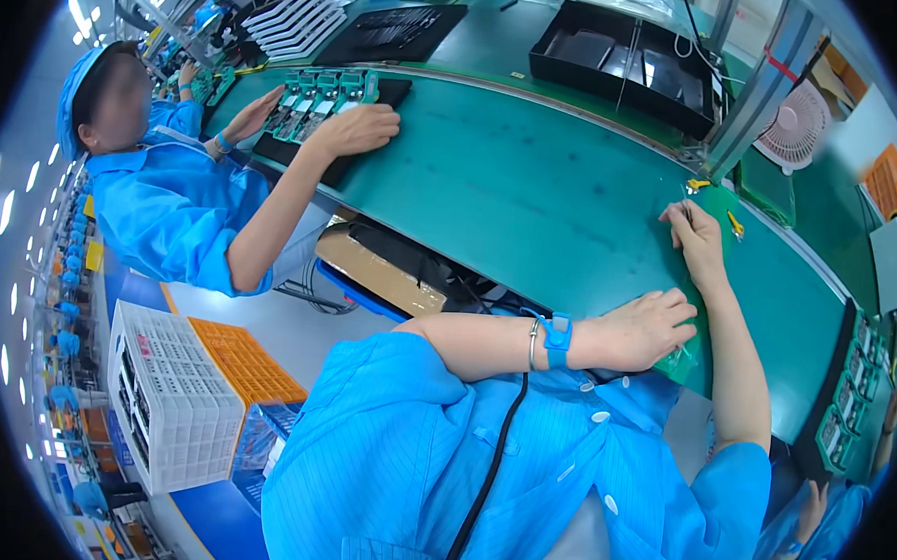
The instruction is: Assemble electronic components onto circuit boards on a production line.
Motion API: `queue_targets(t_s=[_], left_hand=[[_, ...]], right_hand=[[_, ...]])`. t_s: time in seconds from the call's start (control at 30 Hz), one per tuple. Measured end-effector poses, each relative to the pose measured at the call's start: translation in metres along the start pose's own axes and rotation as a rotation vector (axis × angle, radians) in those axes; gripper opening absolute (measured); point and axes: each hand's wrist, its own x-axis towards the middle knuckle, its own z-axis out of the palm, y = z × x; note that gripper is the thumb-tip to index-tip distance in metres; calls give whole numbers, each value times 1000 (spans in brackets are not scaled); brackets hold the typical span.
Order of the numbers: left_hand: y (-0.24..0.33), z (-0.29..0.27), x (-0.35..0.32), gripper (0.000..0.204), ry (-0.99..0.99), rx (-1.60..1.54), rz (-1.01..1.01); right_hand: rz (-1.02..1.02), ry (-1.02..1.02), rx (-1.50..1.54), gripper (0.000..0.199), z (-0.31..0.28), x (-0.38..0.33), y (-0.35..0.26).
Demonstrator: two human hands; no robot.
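Observation:
My left hand (638, 330) lies at the near edge of the green work table, its fingers bent and drawn in. Under and beside it is a green piece with a shiny, clear film-like surface (677, 358); whatever those fingers hold is hidden. Farther off, my right hand (698, 243) is closed in a pinch on a small, thin dark item (687, 214), too small to name. Close to its fingers lie two small yellow-and-silver parts, one (697, 186) beyond it and another (735, 224) to its right. A blue wrist strap (557, 337) sits on my left wrist.
A co-worker (187, 199) at the left handles a black tray of green circuit boards (321, 99). More boards (849, 398) sit in a tray at the right. Beyond are a black bin (628, 63), a metal post (762, 94) and a pink fan (796, 125). White crates (178, 398) stand lower left.

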Motion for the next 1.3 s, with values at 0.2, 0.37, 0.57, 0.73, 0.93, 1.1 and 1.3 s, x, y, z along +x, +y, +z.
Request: queue_targets(t_s=[0.2, 0.37, 0.57, 0.73, 0.93, 1.1, 1.3], left_hand=[[-4, 6, 0, 29, 40, -27, 13], [2, 2, -21, 27, 76, -55, 15], [34, -62, -66, 30, 28, -213, -29], [85, -196, -137, 28, 286, -82, -125], [29, -326, -261, 22, 339, 700, -782], [-27, -331, -285, 20, 116, 796, -1062], [-28, -358, -277, 37, 186, 297, -1229]], right_hand=[[87, 30, 91, 34, -6, -2, -5], [136, 19, 231, 36, -9, -4, -3], [194, 6, 304, 41, -1, -14, -21], [317, -126, 389, 45, 55, -37, -121], [600, -104, 569, 49, 152, -63, -212], [641, 27, 672, 37, 167, -58, -211], [707, 208, 687, 30, 183, -50, -215]])
